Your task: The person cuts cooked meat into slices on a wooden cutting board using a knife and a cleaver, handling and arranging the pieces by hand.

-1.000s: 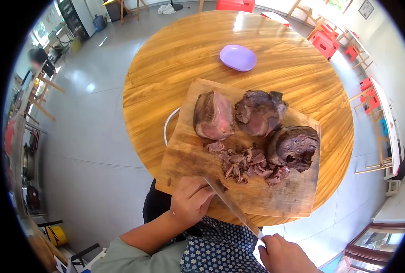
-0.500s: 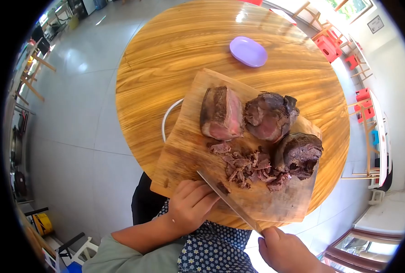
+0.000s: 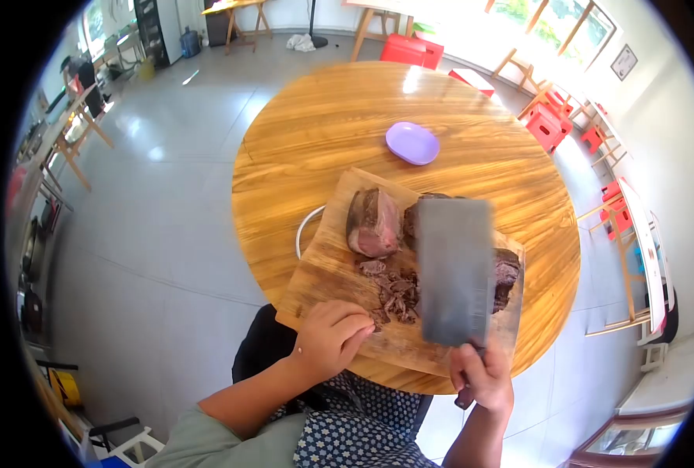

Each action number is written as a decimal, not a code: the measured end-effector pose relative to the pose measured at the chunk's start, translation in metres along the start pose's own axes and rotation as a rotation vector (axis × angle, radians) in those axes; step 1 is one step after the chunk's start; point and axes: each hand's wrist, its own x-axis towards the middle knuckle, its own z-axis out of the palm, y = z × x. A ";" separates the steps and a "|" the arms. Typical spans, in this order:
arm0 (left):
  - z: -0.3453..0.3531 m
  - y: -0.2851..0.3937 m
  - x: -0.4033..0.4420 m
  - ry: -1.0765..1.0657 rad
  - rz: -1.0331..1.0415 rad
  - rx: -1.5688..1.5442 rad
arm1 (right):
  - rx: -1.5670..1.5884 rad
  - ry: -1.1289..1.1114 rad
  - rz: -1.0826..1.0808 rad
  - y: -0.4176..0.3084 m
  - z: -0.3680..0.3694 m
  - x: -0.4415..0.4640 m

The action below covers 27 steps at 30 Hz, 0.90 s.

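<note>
My right hand grips the dark handle of a wide cleaver, whose blade is raised with its flat side toward me. The blade hides part of the meat and the wooden cutting board. My left hand is closed at the board's near left, its fingertips pressed at a small dark meat piece. Chopped meat lies in the middle. A large chunk with a pink cut face sits at the back left; two darker chunks, one at the back and one at the right, are partly covered.
The board rests on a round wooden table. Beyond it is a purple dish. A white loop shows left of the board. Red stools stand at the back right. A person is far off at the left.
The cleaver has gone from edge-on beside my left hand to raised and turned flat, over the board's right side. My right hand has turned with it. The view has tilted up.
</note>
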 end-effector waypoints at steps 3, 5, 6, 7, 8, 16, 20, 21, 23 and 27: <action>-0.001 0.008 0.010 0.025 -0.091 -0.072 | 0.396 0.442 -0.114 0.039 0.010 -0.021; -0.002 0.009 0.021 -0.051 -0.076 -0.019 | 0.664 0.653 -0.092 0.061 0.005 -0.034; -0.002 0.009 0.027 -0.096 -0.075 0.033 | 0.695 0.640 -0.080 0.065 0.000 -0.040; -0.001 0.008 0.030 -0.102 -0.062 0.035 | 0.703 0.649 -0.089 0.072 -0.005 -0.044; 0.000 0.006 0.033 -0.175 -0.063 0.066 | 0.735 0.656 -0.116 0.081 -0.008 -0.047; -0.006 0.015 0.049 -0.437 -0.203 0.130 | 0.753 0.686 -0.174 0.086 -0.023 -0.039; -0.021 0.027 0.064 -0.389 -0.354 0.011 | 0.843 0.646 -0.216 0.090 -0.024 -0.023; -0.020 0.025 0.062 -0.297 -0.358 -0.239 | 0.829 0.633 -0.237 0.091 -0.024 -0.025; -0.019 0.028 0.059 -0.208 -0.349 -0.481 | 0.822 0.622 -0.266 0.095 -0.024 -0.024; -0.014 0.073 0.063 -0.069 -0.091 -0.783 | 0.871 0.617 -0.267 0.093 -0.027 -0.026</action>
